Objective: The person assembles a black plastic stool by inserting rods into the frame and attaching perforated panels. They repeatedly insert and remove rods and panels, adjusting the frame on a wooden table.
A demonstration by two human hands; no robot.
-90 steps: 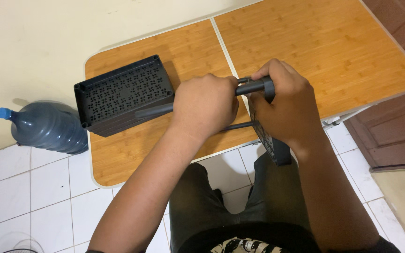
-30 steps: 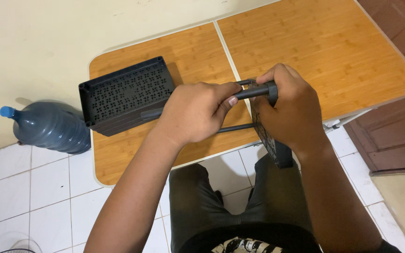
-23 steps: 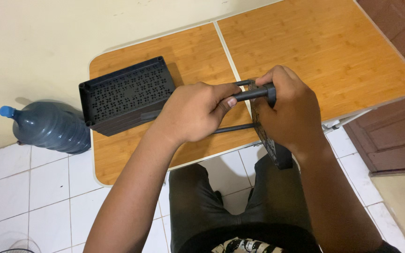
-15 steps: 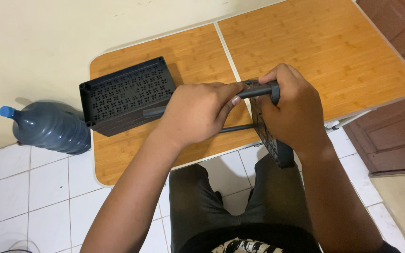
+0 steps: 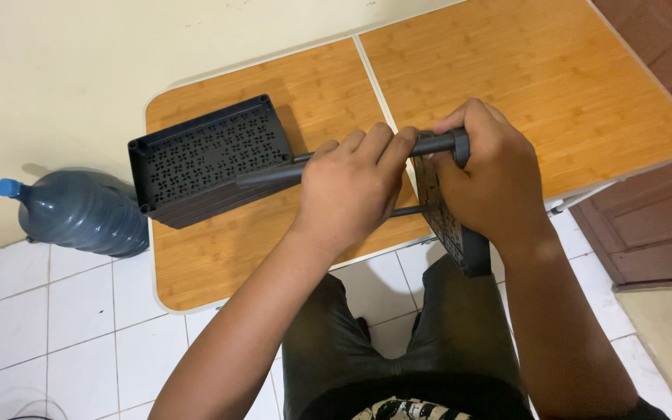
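Starting at the left, a blue-capped water jug [image 5: 71, 211] lies on the white tiled floor [image 5: 56, 311], beside the folding table [image 5: 554, 70] with its wood-grain top. On the table's left half rests a dark perforated tray [image 5: 208, 155], tilted, its open patterned face toward me. A dark rod [image 5: 274, 173] runs from the front of that tray toward my hands.

My left hand [image 5: 351, 190] is clenched around the rod, fingers [image 5: 375, 144] wrapped over the top, knuckles up, just right of the tray. A second, thinner rod [image 5: 407, 210] shows below the hand, parallel to the first.

My right hand [image 5: 491, 183] grasps the socket end of the rod [image 5: 449, 144], where it meets a second perforated panel [image 5: 449, 229]. That panel stands on edge, hanging past the table's near rim over my lap, and my palm covers its upper part. Both hands are touching at the thumbs. Further right is a brown wooden door [image 5: 655, 225].
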